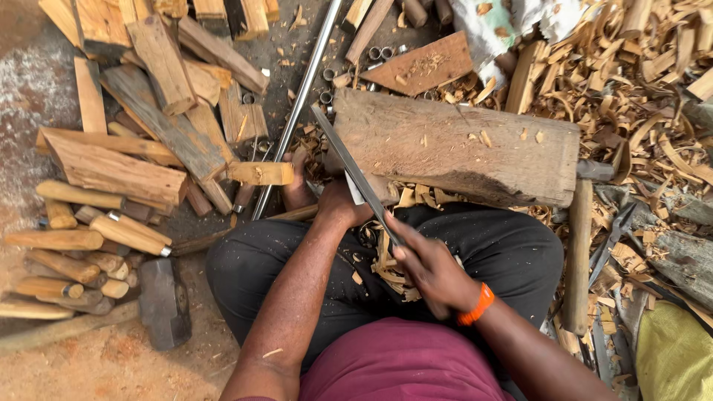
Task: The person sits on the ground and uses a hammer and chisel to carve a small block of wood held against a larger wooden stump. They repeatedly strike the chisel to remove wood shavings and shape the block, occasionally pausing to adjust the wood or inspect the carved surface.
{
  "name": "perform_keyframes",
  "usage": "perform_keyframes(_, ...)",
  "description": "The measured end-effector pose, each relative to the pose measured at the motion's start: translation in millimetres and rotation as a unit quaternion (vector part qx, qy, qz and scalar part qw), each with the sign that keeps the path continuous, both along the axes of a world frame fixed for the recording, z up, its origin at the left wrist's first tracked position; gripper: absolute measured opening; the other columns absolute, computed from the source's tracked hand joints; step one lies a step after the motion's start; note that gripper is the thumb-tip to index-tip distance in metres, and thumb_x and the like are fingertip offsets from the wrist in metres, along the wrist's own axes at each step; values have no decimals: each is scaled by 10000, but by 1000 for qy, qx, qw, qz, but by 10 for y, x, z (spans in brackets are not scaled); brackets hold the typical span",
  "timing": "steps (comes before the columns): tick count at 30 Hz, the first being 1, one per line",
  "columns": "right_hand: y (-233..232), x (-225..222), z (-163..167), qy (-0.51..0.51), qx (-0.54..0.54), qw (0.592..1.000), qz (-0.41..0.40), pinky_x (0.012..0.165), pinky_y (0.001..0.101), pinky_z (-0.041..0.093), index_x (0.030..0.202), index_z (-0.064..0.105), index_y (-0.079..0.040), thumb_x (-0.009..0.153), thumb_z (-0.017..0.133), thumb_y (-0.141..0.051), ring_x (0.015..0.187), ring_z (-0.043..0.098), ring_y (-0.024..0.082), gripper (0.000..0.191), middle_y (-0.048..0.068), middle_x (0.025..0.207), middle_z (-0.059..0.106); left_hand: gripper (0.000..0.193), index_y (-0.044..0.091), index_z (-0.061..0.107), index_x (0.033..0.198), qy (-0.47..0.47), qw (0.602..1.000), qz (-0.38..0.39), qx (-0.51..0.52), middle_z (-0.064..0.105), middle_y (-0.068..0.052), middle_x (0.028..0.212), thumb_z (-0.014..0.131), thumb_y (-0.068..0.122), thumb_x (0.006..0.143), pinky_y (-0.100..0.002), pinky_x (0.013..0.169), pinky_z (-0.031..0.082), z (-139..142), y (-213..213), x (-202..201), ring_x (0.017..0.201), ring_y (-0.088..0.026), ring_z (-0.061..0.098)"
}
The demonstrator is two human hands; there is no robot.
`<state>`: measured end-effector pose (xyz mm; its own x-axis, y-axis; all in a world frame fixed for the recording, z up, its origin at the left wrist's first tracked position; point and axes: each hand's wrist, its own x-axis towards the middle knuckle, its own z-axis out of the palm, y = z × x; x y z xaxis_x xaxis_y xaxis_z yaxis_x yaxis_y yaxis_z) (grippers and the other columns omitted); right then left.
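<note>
Head view. Your right hand (434,271) is closed around the near end of a long flat metal blade (355,172), which runs up toward 11 o'clock across the near left corner of the big wooden block (460,145). Your left hand (338,200) sits at the block's near left edge, wrapped around something small beneath the blade; what it pinches is hidden, so you cannot tell the piece. An orange wristband (475,304) circles your right wrist.

The block lies across the centre, just beyond your knees, with curled shavings (390,263) heaped in your lap. At 12 o'clock a thin metal rod (297,111) slants down past the block's left end, with small metal rings (379,53) near its top. At 9 o'clock lie rounded wooden handles (89,238), some with metal collars. At 10 o'clock, split wood offcuts (148,126) are stacked. At 8 o'clock a dark hammer head (163,301) rests on the dirt. At 3 o'clock shavings cover the ground.
</note>
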<state>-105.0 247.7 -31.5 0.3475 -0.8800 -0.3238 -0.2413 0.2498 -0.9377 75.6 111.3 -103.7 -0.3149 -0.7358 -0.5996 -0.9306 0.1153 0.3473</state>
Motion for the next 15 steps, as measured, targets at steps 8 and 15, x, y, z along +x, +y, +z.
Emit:
perform_keyframes(8,-471,134,-165,24,45,998,-22,564,280,517,1612,378,-205,1042,549,-191,607,541,71,596,1,712,574,432,146,746,1097,-9,999,13,29,769,-126,1083,649,514,894,-477,843,597,81,22,-13,946,-303,750)
perform_keyframes(15,37,53,95,48,-26,998,5,559,271,527,1599,360,-171,1020,558,-195,548,552,83,612,19,651,579,394,136,741,1108,-19,1000,-15,5,742,-154,1119,669,446,876,-464,877,581,-88,-7,9,1018,-316,721)
